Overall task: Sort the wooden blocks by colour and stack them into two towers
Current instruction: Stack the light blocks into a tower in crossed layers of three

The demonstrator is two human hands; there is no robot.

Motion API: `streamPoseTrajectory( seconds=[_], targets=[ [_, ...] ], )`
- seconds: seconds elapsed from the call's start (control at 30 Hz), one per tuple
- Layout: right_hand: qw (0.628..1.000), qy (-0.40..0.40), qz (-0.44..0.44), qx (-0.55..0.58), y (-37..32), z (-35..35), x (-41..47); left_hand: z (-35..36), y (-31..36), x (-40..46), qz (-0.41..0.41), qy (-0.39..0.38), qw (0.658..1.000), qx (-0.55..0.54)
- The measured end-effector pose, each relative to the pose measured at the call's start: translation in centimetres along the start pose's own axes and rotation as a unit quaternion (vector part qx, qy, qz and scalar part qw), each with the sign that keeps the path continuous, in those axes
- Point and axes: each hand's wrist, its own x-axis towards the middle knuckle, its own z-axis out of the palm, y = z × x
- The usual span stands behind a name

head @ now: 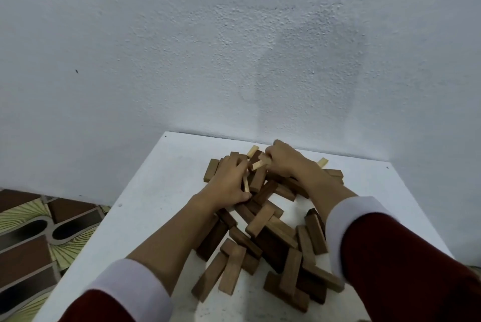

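Head view: left hand (229, 181), right hand (282, 161) each pinch pale block; table (161, 191) left side bare.

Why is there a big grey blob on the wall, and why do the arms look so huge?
In the head view, the blob on the wall is a soft shadow; the light is dim and even, with no glare. The wide lens stretches the sleeves at the bottom, while the hands, left and right, look small among the blocks.

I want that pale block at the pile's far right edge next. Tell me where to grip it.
Pinch the pale block across its long side faces at the exposed far end, coming from above and behind; its near end seems buried behind the right hand.
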Motion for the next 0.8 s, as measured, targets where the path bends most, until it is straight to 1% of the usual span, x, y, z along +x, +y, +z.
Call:
streamPoseTrajectory(
  seconds=[0.1, 0.13, 0.17, 0.23, 0.3, 0.4, 0.53, 0.7, 0.8],
  targets=[
    [0.997, 0.069, 0.011, 0.015, -0.7, 0.3, 0.6, 0.1, -0.2, -0.5, -0.041, 0.021, 0.997, -0.06],
    [0.997, 0.078, 0.003, 0.022, -0.9, 0.4, 0.6, 0.1, -0.3, -0.6, -0.053, 0.027, 0.995, -0.081],
    [0.997, 0.074, -0.005, 0.034, -1.0, 0.8, 0.7, 0.0, -0.3, -0.6, -0.064, 0.029, 0.992, -0.102],
    [0.997, 0.042, -0.013, 0.069, -1.2, 1.2, 0.6, -0.2, -0.4, -0.7, -0.078, 0.021, 0.988, -0.131],
    [0.997, 0.024, -0.016, 0.065, -1.3, 1.4, 0.6, -0.3, -0.5, -0.8, -0.084, 0.014, 0.986, -0.144],
    [0.998, 0.017, -0.003, 0.064, -1.5, 1.0, 0.4, -0.3, -0.6, -1.0, -0.081, 0.012, 0.987, -0.139],
    [0.997, -0.029, 0.036, 0.063, -1.6, 0.4, -0.3, -0.1, -0.4, -1.3, -0.081, 0.006, 0.989, -0.122],
    [0.997, -0.022, 0.06, 0.049, -2.2, 0.0, -1.7, -1.0, 0.3, -2.5, -0.1, 0.013, 0.981, -0.165],
    [0.992, -0.02, 0.087, 0.088, -2.5, -1.6, -2.9, -1.9, 1.3, -3.6, -0.105, 0.052, 0.973, -0.198]
  ],
)
